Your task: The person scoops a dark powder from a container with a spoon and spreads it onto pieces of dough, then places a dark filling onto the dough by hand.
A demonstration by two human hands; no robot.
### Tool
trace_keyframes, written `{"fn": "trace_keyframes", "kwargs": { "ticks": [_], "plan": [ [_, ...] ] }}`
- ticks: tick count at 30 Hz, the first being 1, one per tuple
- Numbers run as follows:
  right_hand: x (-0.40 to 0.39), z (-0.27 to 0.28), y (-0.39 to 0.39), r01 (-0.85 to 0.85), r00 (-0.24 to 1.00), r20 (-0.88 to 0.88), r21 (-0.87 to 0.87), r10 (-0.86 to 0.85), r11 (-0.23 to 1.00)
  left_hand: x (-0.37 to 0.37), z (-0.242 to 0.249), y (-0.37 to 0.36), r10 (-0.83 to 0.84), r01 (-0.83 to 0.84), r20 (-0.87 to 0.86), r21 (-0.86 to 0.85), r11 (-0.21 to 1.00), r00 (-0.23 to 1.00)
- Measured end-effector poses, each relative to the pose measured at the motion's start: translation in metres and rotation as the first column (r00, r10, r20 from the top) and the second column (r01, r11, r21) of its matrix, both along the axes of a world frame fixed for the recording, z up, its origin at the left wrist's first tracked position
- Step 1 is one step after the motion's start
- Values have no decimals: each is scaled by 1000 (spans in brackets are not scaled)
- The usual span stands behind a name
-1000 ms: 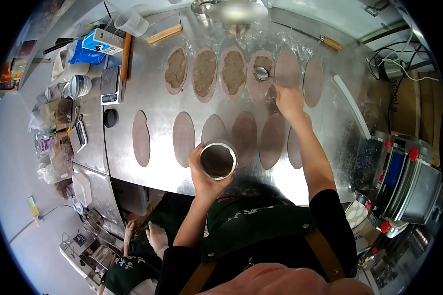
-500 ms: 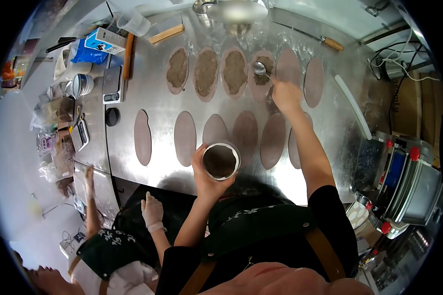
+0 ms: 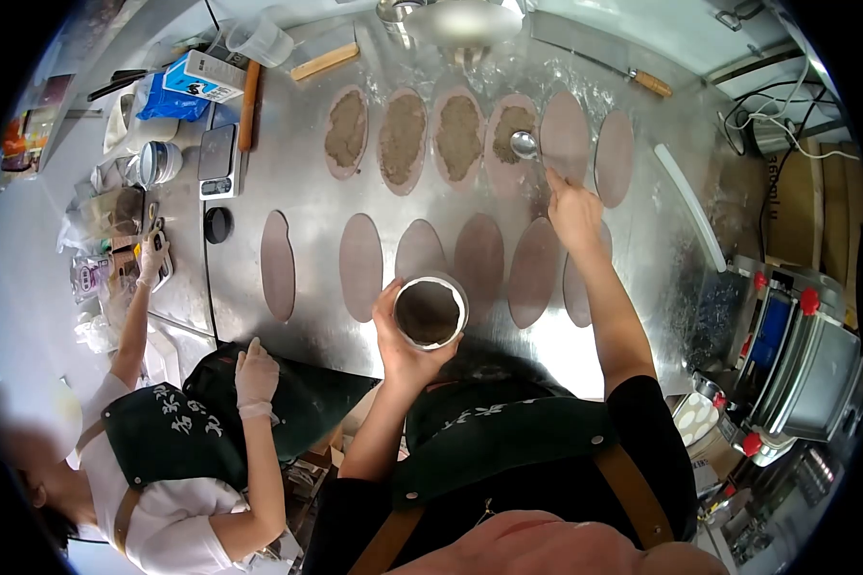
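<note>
My left hand (image 3: 403,350) is wrapped round a white tub (image 3: 461,302) with brown, powdery filling (image 3: 428,313) inside, held over the table's near side. In my right hand (image 3: 575,213) is a metal spoon (image 3: 524,145), its bowl over the right side of an oval dough piece (image 3: 497,177) in the far row. Crumbly filling (image 3: 505,123) covers part of that oval. To its left, three ovals carry a broad layer of filling (image 3: 459,139); to its right, a plain oval (image 3: 565,134) and another lie bare. A near row of plain ovals (image 3: 361,268) runs behind the tub, which overlaps one.
On the steel table (image 3: 307,201) are a scraper (image 3: 324,61), a long knife (image 3: 650,82), a white strip (image 3: 688,206), a scale (image 3: 218,153) and a rolling pin (image 3: 249,105). A co-worker's gloved hand (image 3: 257,377) is at left. A machine (image 3: 796,364) stands right.
My right hand and the spoon have moved a little right and nearer me. My left hand and the tub stay put. The co-worker has shifted left, one gloved hand reaching the side counter.
</note>
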State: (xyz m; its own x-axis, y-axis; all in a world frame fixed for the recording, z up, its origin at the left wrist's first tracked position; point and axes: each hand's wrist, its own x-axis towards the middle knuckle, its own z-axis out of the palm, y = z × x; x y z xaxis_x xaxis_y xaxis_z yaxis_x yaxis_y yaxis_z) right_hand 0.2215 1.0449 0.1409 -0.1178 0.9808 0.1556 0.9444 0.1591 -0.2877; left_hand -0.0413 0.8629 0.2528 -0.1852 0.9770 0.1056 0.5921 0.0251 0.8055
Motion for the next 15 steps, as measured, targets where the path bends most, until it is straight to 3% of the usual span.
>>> {"fn": "trace_keyframes", "kwargs": {
  "ticks": [6,11,15],
  "plan": [
    [0,-14,18,61,998,32,-37,-59,997,5,2,3,-9,9,-7,1,1000,1000],
    [-7,7,36,78,997,-17,-10,-79,997,5,1,3,-14,14,3,-7,1000,1000],
    [-6,4,59,103,994,47,-141,-97,985,5,2,3,-18,18,-8,-20,1000,1000]
  ]
}}
